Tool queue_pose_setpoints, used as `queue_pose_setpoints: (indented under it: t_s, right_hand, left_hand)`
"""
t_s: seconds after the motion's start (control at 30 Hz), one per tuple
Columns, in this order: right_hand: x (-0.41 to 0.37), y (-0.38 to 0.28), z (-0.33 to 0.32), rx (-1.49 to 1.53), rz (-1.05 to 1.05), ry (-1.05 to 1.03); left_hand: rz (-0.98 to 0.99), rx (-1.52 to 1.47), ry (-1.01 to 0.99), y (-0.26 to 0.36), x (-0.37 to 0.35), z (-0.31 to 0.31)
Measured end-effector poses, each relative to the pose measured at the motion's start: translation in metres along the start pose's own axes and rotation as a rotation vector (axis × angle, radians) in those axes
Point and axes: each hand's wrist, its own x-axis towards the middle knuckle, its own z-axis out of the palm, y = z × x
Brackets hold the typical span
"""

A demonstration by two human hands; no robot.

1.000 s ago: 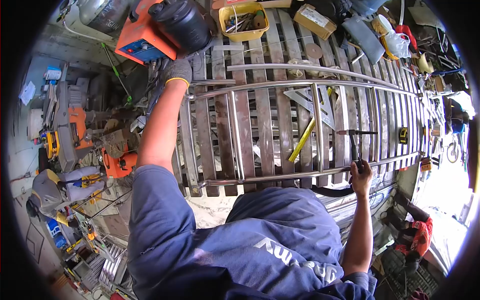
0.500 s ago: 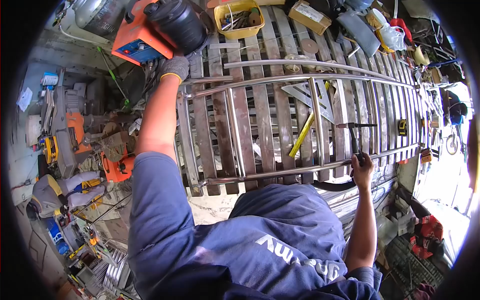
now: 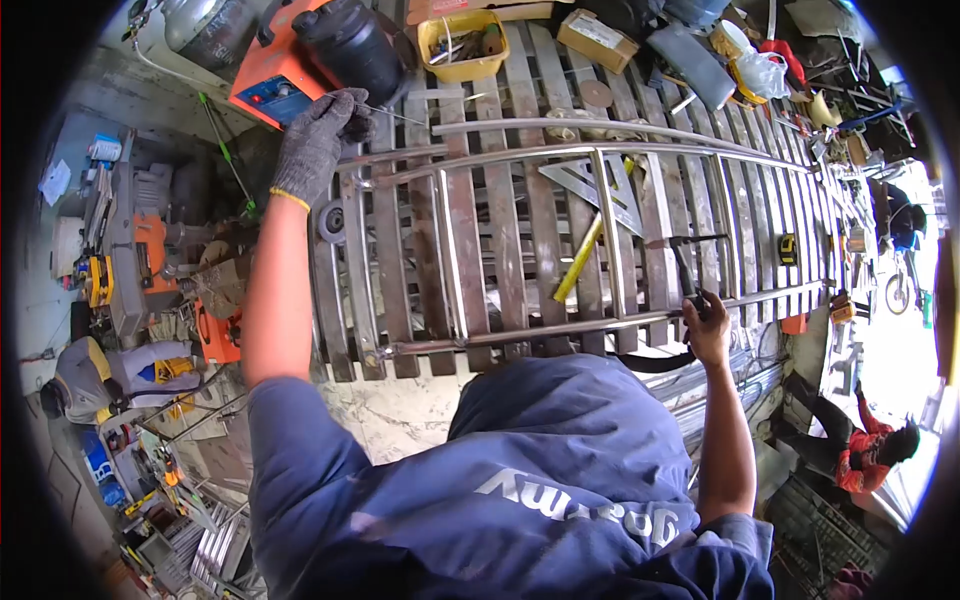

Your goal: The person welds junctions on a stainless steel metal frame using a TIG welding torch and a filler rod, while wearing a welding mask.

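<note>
My left hand (image 3: 318, 140), in a grey knit glove, is closed on a thin metal rod (image 3: 398, 115) beside the orange welding machine (image 3: 280, 85). The rod's free end points right, above the table. My bare right hand (image 3: 708, 328) grips a black TIG welding torch (image 3: 685, 270) near the frame's front rail. A dark cable runs from the torch behind that hand. Between my hands, a shiny metal tube frame (image 3: 530, 335) with crossbars lies across the slatted table (image 3: 512, 230). A metal set square (image 3: 610, 195) and a yellow ruler (image 3: 580, 262) lie in the frame's middle area.
A black container (image 3: 345, 50) stands by the welding machine. Behind the frame are a yellow tub (image 3: 462, 68) of small parts and a cardboard box (image 3: 598, 40). A tape measure (image 3: 788, 250) sits at right. Other people (image 3: 875, 455) (image 3: 85, 380) are at both sides.
My left hand has come out from beside the welding machine, and a thin rod now shows in it. The right hand still holds the torch. The whole view has shifted slightly.
</note>
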Motion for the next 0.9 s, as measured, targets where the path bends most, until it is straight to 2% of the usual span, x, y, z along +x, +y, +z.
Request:
queue_pose_setpoints:
  t_s: [0.1, 0.17, 0.2, 0.27, 0.33, 0.37, 0.4, 0.43, 0.5, 0.53, 0.6, 0.73, 0.8, 0.83, 0.9]
  right_hand:
    - [-0.003, -0.014, -0.009, 0.106, -0.012, -0.078]
    - [-0.004, -0.018, -0.017, 0.177, 0.007, -0.123]
    - [-0.005, -0.021, -0.022, 0.188, -0.004, -0.149]
    - [-0.001, -0.014, -0.031, 0.161, -0.032, -0.188]
    - [0.009, 0.013, -0.033, 0.15, -0.185, -0.197]
    - [0.015, 0.018, -0.039, 0.146, -0.197, -0.261]
    - [0.017, 0.014, -0.046, 0.127, -0.19, -0.325]
    - [0.021, 0.02, -0.05, 0.136, -0.237, -0.368]
    - [0.03, 0.026, -0.053, 0.119, -0.304, -0.436]
    - [0.031, 0.023, -0.056, 0.09, -0.319, -0.458]
    - [0.031, 0.017, -0.061, 0.025, -0.326, -0.499]
    - [0.012, 0.023, -0.058, 0.006, -0.482, -0.533]
    - [-0.001, 0.018, -0.057, 0.106, -0.649, -0.577]
    - [-0.004, 0.018, -0.052, 0.157, -0.742, -0.598]
    - [-0.006, 0.011, -0.06, 0.112, -0.845, -0.588]
  left_hand:
    - [0.04, 0.043, -0.008, 0.012, -0.076, 0.075]
    - [0.064, 0.07, -0.045, -0.005, -0.129, 0.117]
    - [0.118, 0.262, -0.035, -0.007, -0.159, 0.144]
    - [0.251, 0.436, 0.038, -0.029, -0.214, 0.197]
    - [0.246, 0.436, 0.101, -0.064, -0.258, 0.24]
    - [0.192, 0.559, 0.186, -0.088, -0.28, 0.25]
    - [0.186, 0.231, 0.214, -0.101, -0.294, 0.283]
    - [0.19, 0.21, 0.237, -0.117, -0.307, 0.301]
    - [0.201, 0.273, 0.284, -0.147, -0.333, 0.328]
    - [0.196, 0.466, 0.288, -0.156, -0.344, 0.336]
    - [0.193, 0.421, 0.34, -0.174, -0.357, 0.364]
    - [0.129, 0.361, 0.561, -0.202, -0.366, 0.403]
    - [0.068, 0.558, 0.615, -0.201, -0.369, 0.414]
    - [0.055, 0.448, 0.593, -0.214, -0.376, 0.409]
    - [-0.043, 0.428, 0.558, -0.224, -0.386, 0.406]
